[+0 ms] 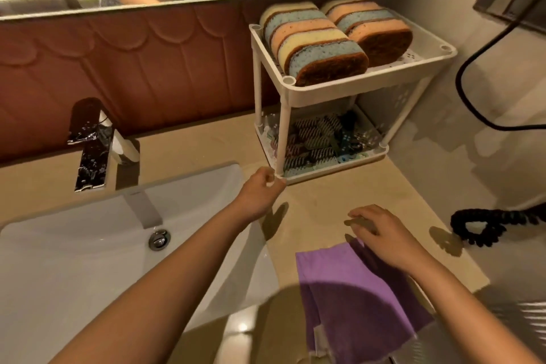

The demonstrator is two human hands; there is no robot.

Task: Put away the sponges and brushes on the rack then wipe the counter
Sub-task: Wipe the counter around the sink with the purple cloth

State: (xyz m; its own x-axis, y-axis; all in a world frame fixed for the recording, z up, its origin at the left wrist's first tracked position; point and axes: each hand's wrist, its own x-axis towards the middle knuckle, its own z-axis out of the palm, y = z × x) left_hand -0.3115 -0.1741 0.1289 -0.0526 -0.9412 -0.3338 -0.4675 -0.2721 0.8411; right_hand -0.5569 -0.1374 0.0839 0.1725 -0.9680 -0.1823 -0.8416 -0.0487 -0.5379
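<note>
purple cloth (pixel 348 289) | flat on counter (pixel 325 201) at 5 o'clock | soft, light, limp: bunch its far edge | right hand (pixel 381 233) spread over that edge, empty | left hand (pixel 261 186) curled at rack (pixel 354 94) post, grip unclear

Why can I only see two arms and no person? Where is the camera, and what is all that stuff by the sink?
The camera sits on the person's head and looks down, so you see only their arms, as if through their eyes. This is a counter with a white sink and a shiny tap. The little white rack has colourful sponges standing on its top shelf and brushes lying on the bottom one. The left hand seems to pinch the rack's front corner. The right hand rests on the edge of a purple cloth, which lies on the counter. A black curly cord lies at the right.
</note>
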